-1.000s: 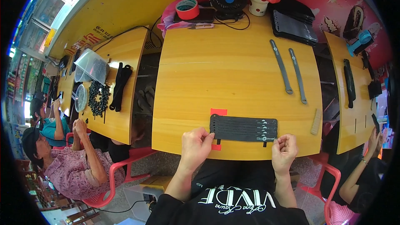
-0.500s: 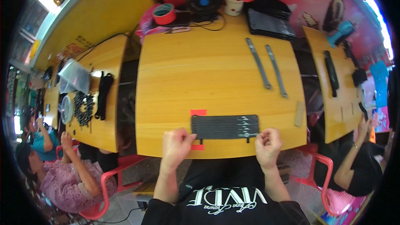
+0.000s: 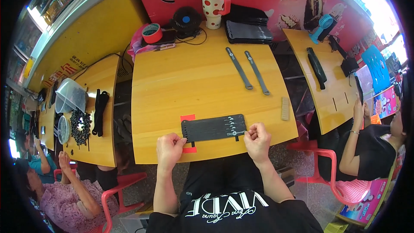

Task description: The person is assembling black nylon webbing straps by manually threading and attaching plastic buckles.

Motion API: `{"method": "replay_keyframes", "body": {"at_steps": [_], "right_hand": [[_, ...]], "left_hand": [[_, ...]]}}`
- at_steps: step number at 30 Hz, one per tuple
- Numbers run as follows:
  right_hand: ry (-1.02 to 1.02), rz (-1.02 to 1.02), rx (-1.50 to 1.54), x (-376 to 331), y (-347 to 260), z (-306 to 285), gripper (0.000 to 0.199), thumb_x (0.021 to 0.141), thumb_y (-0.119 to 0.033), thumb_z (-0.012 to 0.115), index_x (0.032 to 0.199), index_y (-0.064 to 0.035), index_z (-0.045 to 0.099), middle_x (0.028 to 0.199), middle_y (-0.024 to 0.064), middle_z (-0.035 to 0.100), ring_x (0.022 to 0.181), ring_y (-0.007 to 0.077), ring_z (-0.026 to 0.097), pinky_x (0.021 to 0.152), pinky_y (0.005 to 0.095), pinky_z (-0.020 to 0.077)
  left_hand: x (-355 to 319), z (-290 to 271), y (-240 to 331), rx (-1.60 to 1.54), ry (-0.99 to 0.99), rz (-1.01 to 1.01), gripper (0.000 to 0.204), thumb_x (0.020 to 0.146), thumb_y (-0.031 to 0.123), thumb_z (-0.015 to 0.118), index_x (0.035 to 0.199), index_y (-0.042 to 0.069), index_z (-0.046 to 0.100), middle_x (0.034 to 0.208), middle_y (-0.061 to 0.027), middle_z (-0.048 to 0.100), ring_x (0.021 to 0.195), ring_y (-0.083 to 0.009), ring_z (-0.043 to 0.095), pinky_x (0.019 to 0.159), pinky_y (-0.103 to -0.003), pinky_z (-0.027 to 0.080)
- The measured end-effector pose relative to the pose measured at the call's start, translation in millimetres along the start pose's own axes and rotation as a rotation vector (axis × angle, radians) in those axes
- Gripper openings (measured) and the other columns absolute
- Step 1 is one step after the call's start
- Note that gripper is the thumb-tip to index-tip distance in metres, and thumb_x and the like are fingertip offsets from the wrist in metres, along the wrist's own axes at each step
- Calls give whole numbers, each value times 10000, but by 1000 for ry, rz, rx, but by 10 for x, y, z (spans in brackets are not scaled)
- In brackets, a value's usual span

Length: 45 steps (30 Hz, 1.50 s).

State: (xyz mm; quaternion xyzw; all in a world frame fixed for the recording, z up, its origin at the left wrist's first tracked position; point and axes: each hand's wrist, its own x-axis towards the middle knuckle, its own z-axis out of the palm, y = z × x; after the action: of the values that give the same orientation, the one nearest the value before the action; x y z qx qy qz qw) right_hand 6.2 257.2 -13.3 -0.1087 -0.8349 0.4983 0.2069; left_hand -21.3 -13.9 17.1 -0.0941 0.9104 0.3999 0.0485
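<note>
The person's right hand (image 3: 257, 140) is curled into a loose fist with thumb and fingertips pinched on the right end of a flat black panel of side-by-side straps (image 3: 214, 127), at a small tab that hangs off its near edge. The left hand (image 3: 170, 147) is likewise narrowed to a pinch at the panel's left end, beside two red tape markers (image 3: 188, 133) stuck to the table, one just past the far corner and one at the near corner. The panel lies flat on the yellow wooden table (image 3: 194, 82), close to the near edge, stretched between both hands. Because only the fingertips hold it, a pull from one side would likely skew the panel off the red markers, and a tug toward the body could drag it over the table edge into the lap. The small tab at the right pinch could bend or tear if pulled sideways. Farther from the hands, two loose grey straps (image 3: 248, 71) lie near the middle of the table, and a small tan block (image 3: 285, 108) sits to the right. At the far edge stand a red tape roll (image 3: 152, 33), a small black fan (image 3: 186, 19), a spotted red-and-white mug (image 3: 214, 3) and a stack of dark panels (image 3: 248, 28), all well clear.
</note>
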Motion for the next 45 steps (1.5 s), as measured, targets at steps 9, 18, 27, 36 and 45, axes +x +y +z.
{"method": "replay_keyframes", "body": {"at_steps": [9, 18, 27, 36, 45], "right_hand": [[-37, 13, 133, 21, 105, -54, 200, 743, 77, 663, 806, -37, 512, 645, 24, 543, 548, 80, 530, 519, 240, 433], [87, -443, 47, 137, -523, 309, 107, 831, 50, 603, 907, -20, 573, 846, 150, 560, 745, 330, 576, 635, 377, 462], [-66, 145, 906, 522, -107, 854, 142, 927, -50, 595, 1057, -29, 543, 978, 91, 622, 839, 175, 633, 680, 279, 501], [209, -545, -349, 694, -221, 414, 157, 813, 8, 650, 956, -11, 589, 980, 136, 579, 921, 269, 608, 738, 369, 513], [12, -382, -738, 1234, 291, 486, 144, 760, -36, 618, 900, -1, 611, 940, 178, 567, 877, 347, 608, 702, 407, 525]], "left_hand": [[39, -19, -178, -100, -29, 11, 144, 760, 75, 727, 730, -51, 666, 562, -132, 607, 516, -210, 578, 505, -349, 446], [2, 80, 292, 276, 142, 704, 486, 902, 213, 616, 1345, 56, 493, 1444, -199, 412, 1343, -388, 362, 1038, -478, 334], [278, 403, 262, 644, -83, 638, 760, 901, 577, 491, 1509, 159, 308, 1597, -161, 144, 1457, -417, 112, 1098, -564, 182], [384, 258, -39, -60, 88, 697, 688, 857, 287, 673, 1452, 106, 378, 1539, -165, 268, 1416, -410, 211, 1101, -544, 232], [-12, 409, 431, -551, -94, 553, 208, 928, 142, 634, 1057, -15, 679, 962, -95, 702, 794, -168, 654, 691, -280, 521]]}}
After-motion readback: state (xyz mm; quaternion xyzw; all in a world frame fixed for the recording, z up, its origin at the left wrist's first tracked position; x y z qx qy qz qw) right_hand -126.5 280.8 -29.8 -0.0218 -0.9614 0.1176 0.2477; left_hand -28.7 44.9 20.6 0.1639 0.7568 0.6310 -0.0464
